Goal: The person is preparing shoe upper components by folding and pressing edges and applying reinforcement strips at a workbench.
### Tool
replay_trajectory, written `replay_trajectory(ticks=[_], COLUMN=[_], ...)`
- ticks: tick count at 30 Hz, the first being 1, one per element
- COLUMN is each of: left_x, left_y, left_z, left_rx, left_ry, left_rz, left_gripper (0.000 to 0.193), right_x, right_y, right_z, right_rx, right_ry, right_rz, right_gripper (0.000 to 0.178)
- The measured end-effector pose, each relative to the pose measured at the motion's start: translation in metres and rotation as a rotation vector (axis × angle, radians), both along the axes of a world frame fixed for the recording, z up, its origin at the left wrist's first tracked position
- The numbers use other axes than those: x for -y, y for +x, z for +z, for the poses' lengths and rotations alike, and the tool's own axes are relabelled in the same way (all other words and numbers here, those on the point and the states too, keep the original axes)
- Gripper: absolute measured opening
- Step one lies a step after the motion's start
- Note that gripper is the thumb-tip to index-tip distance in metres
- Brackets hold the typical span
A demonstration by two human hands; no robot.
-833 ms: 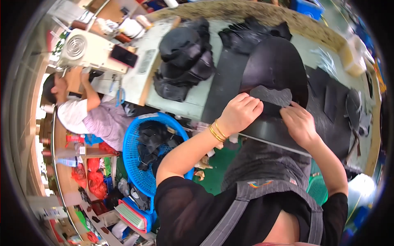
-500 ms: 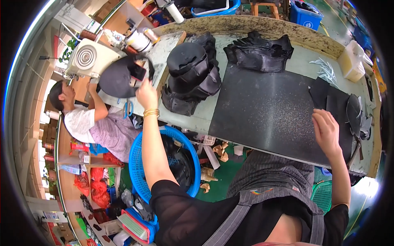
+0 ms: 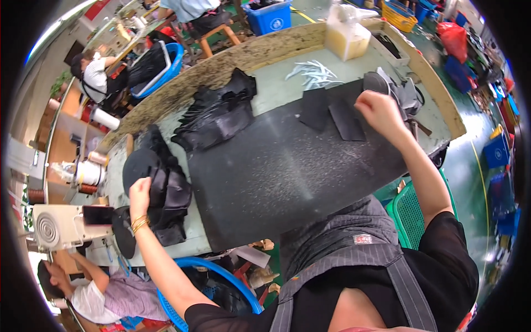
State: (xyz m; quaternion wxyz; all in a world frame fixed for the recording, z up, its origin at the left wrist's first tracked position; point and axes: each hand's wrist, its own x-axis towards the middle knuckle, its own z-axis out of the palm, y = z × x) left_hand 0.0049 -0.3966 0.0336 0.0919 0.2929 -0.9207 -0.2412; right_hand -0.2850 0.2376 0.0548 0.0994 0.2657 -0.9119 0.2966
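My left hand (image 3: 140, 195) is closed, fingertips together, over the left edge of a stack of curved black pieces (image 3: 170, 191). Whatever it may pinch is hidden. On the right, my right hand (image 3: 381, 113) is curled above the far right end of a speckled black mat (image 3: 287, 166); its fingers hide anything in them. Close by lie a bundle of grey and black curved pieces (image 3: 408, 98) and a dark rectangular piece (image 3: 347, 120), with another dark flat piece (image 3: 315, 110) beside it. A pile of black leather-like pieces (image 3: 221, 119) rests at the mat's far left.
White strips (image 3: 314, 74) and a plastic jug (image 3: 348, 39) stand behind the mat, inside the table's raised rim (image 3: 265, 50). A phone (image 3: 98, 215) leans by a beige machine (image 3: 52, 227). A co-worker (image 3: 119, 293) sits left. Below are blue (image 3: 243, 288) and green (image 3: 412, 216) baskets.
The view has swung to the right. My left hand has left the round black piece near the phone for the black stack. My right hand has moved farther out, toward the grey pieces.
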Motion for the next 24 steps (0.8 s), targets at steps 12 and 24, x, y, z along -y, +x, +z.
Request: replay_trajectory(ticks=[12,24], left_x=[-0.221,-0.390], left_y=[-0.041,-0.021], left_z=[0.086,-0.032], left_rx=[-0.910,-0.073], left_ry=[-0.375,-0.174], left_rz=[0.166,-0.567], left_gripper=[0.027,0.025], right_x=[-0.005,0.087], right_y=[0.038,0.135], right_z=[-0.033,0.040], right_rx=[-0.202,1.028], right_ry=[0.112,-0.378], right_rz=[0.101,1.042], right_gripper=[0.017,0.023])
